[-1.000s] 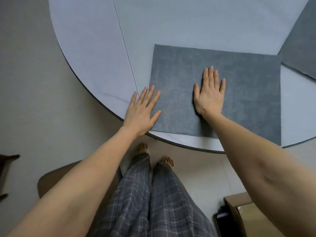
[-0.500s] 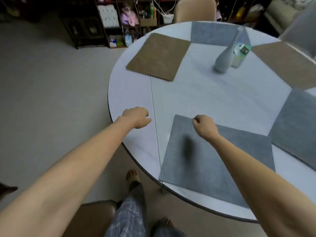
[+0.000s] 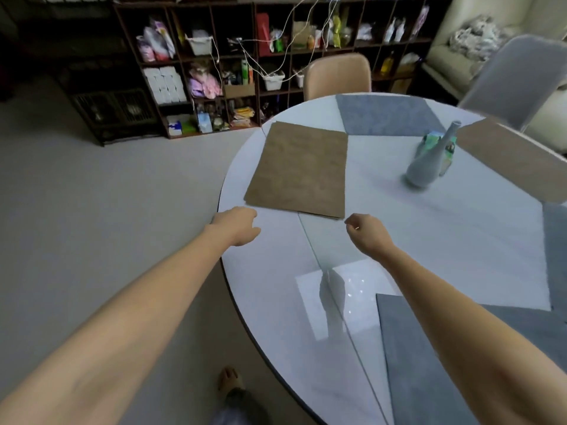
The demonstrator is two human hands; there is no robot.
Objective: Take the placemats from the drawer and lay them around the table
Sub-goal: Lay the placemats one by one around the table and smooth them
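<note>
- Table point(image 3: 460, 228) — round, pale and glossy with a dark rim — is filling the right half of the view, with a seam running across its top.
- Shelving point(image 3: 214, 72) is lining the far wall, its dark cubbies crammed with boxes, bags and bottles, with white cables trailing across the front.
- Chairs are standing at the far side: a tan chair point(image 3: 337, 75) at the far edge of the table and a grey chair point(image 3: 515, 78) to the right.
- Placemats are lying flat around the table's edge: a brown placemat point(image 3: 302, 168) at the far left, a grey placemat point(image 3: 386, 115) in front of the tan chair, a second brown placemat point(image 3: 515, 161) at the right, a grey mat's edge point(image 3: 557, 259) showing at the frame's right side, and the near grey placemat point(image 3: 408, 363) lying under the right forearm.
- Vase point(image 3: 429, 164) — pale, narrow-necked — is standing near the table's middle, with a small green-and-white packet point(image 3: 429, 139) just beside it.
- Left hand point(image 3: 239, 225) is hanging over the table's rim just below the brown placemat's near corner, fingers curling loosely inward, holding nothing.
- Right hand point(image 3: 366, 231) is hovering above the bare tabletop near that mat's other near corner, fingers curled under into a loose fist, nothing in it.
- Foot point(image 3: 230, 378) is showing on the floor below the table's edge.
</note>
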